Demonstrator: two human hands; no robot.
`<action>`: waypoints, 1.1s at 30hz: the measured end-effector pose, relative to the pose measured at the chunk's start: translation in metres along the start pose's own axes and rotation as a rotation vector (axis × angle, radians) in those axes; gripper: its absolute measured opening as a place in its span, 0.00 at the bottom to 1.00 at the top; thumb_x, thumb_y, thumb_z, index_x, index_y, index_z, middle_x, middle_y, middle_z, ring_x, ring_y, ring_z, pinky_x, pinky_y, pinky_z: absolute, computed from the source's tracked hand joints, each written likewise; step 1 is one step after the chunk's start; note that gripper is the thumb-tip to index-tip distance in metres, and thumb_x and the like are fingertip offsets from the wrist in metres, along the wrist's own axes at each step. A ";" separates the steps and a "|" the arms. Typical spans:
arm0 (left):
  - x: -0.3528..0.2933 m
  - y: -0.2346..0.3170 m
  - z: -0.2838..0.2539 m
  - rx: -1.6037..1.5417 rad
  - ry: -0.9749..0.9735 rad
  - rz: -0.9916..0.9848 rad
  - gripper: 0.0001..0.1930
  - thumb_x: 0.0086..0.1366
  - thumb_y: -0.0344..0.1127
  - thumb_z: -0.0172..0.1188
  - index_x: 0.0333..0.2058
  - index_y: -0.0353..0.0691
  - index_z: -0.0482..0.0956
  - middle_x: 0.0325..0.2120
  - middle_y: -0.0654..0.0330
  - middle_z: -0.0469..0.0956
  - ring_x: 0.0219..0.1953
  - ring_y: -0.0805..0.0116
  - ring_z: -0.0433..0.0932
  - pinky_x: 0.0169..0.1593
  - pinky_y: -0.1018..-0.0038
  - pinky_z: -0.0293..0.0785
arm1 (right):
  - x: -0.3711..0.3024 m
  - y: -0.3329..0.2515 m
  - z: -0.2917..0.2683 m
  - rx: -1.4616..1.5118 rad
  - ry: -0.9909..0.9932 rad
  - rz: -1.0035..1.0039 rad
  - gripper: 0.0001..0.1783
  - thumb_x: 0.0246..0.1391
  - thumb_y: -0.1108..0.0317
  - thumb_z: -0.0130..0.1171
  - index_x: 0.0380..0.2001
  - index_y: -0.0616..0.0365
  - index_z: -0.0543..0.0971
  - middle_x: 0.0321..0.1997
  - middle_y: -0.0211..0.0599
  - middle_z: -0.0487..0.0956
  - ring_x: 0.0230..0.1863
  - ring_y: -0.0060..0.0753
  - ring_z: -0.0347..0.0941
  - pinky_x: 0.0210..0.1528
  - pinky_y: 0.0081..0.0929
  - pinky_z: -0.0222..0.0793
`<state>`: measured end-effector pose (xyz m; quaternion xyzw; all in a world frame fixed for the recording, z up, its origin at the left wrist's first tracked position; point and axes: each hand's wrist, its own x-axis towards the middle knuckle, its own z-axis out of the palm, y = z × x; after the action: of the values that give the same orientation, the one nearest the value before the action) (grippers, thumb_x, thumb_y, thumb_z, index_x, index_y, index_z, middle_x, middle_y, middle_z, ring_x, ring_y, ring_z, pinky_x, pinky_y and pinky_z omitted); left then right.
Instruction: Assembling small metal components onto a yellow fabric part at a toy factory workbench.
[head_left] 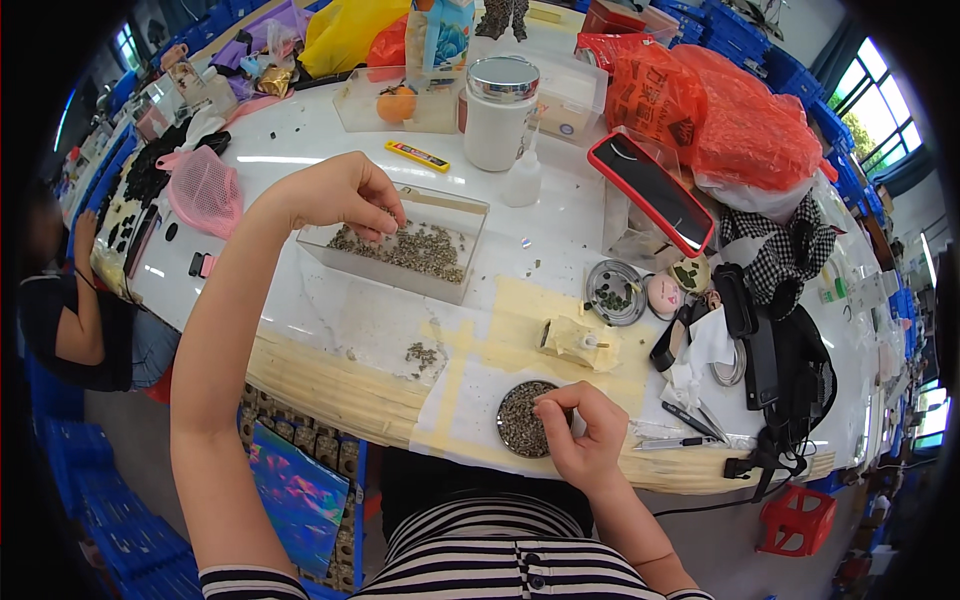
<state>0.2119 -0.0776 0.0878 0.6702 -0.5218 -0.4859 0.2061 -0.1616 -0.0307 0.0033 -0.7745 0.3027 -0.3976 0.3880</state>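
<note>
The left hand is over the far left part of the table, with its fingertips lowered into a clear rectangular box. In this box many small grey-brown pieces are spread. Its fingers are narrow together; whether a piece is between them, I cannot tell. The right hand is at the near edge, its thumb and forefinger bent close at the right side of a round dish, which is full of similar pieces. If it pinches one, I cannot tell. Between box and dish lies a small loose heap, left of a yellowish block.
</note>
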 end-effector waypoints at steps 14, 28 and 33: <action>-0.009 0.011 0.019 0.074 0.043 0.099 0.08 0.55 0.22 0.67 0.35 0.27 0.83 0.26 0.58 0.83 0.29 0.75 0.82 0.36 0.81 0.79 | -0.001 0.002 0.000 0.044 0.017 -0.059 0.03 0.49 0.80 0.65 0.27 0.63 0.80 0.25 0.38 0.80 0.24 0.31 0.75 0.27 0.22 0.69; -0.021 0.031 0.023 0.022 0.051 0.267 0.08 0.55 0.24 0.67 0.35 0.29 0.85 0.25 0.60 0.83 0.27 0.78 0.80 0.35 0.81 0.77 | 0.001 0.001 -0.002 0.043 -0.016 -0.056 0.03 0.49 0.80 0.65 0.28 0.63 0.80 0.26 0.39 0.81 0.25 0.33 0.77 0.28 0.23 0.70; -0.031 0.042 0.037 0.008 -0.019 0.313 0.08 0.54 0.23 0.70 0.35 0.29 0.85 0.29 0.59 0.84 0.30 0.75 0.81 0.37 0.79 0.80 | 0.002 -0.002 -0.003 0.039 -0.033 -0.054 0.02 0.51 0.81 0.61 0.27 0.65 0.79 0.26 0.39 0.81 0.25 0.30 0.76 0.30 0.21 0.70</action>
<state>0.1600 -0.0566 0.1177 0.5770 -0.6237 -0.4520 0.2715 -0.1629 -0.0324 0.0066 -0.7811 0.2675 -0.4010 0.3968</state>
